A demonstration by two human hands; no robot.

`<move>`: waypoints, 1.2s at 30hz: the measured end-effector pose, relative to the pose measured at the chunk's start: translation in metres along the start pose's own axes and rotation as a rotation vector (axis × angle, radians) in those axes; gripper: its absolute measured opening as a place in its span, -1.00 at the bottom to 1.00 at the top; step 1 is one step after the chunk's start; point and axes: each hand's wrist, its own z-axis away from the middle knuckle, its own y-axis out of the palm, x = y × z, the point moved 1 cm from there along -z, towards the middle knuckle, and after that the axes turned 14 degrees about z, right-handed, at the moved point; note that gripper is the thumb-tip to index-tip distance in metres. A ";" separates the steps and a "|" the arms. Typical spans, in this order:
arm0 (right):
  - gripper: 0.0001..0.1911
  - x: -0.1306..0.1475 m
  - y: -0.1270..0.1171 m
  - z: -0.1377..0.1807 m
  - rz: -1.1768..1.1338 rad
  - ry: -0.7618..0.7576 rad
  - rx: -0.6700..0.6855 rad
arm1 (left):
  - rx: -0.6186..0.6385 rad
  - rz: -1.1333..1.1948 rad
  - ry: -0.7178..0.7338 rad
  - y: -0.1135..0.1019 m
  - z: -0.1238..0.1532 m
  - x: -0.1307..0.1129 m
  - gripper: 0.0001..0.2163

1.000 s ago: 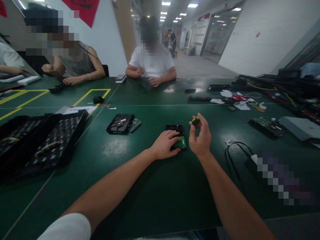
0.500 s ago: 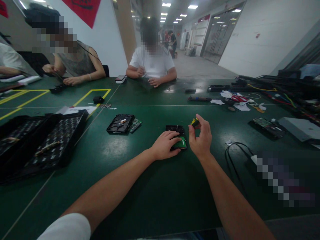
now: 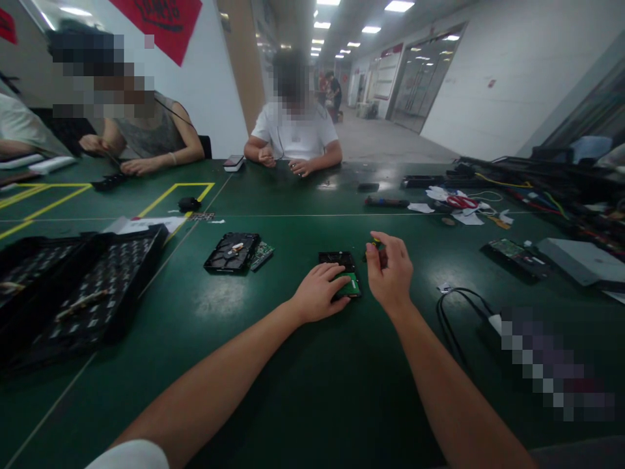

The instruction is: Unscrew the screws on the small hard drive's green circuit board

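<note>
Green circuit board [image 3: 347, 286], small pale label on it, fills the near part of a black hard drive [image 3: 336, 258]; far part is black, uneven, with tiny bright specks. Drive lies flat on the dark green desk [image 3: 293, 404], just left of the right grip [image 3: 390, 273] and partly under the left grip [image 3: 317, 293]. Left grip is grasping it: fingers spread over the top, thumb at the near edge, left side hidden. Right grip is raised beside the drive, thumb and fingers closed around a yellow-and-dark tool [image 3: 376, 243]; most of it hidden, tip unclear. Left of the left grip: second black drive [image 3: 232, 253], ridged, pale piece on top, small green board [image 3: 262, 256] at its right side. Farther left, black tray [image 3: 112, 280]. Right of the right grip: black cable [image 3: 442, 319], then a grey box [image 3: 581, 260]. Beyond both grips sits a person in white [image 3: 297, 133].
</note>
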 end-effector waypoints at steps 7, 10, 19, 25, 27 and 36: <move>-0.68 0.007 0.016 -0.026 -0.268 0.090 0.309 | -0.033 -0.014 -0.079 -0.007 -0.002 0.016 -0.55; -0.71 0.011 0.019 -0.041 -0.292 0.093 0.388 | -0.049 -0.013 -0.113 -0.010 -0.002 0.022 -0.55; -0.80 0.010 0.025 -0.086 -0.347 0.004 0.718 | -0.065 -0.003 -0.144 -0.014 -0.003 0.026 -0.52; -0.81 -0.005 0.021 -0.108 -0.426 0.061 0.906 | -0.069 0.025 -0.151 -0.014 -0.005 0.028 -0.51; -0.80 -0.010 0.021 -0.112 -0.426 0.053 0.916 | -0.066 0.024 -0.159 -0.013 -0.005 0.029 -0.52; -0.82 -0.010 0.033 -0.118 -0.293 -0.020 0.835 | -0.052 0.018 -0.188 -0.011 -0.007 0.028 -0.52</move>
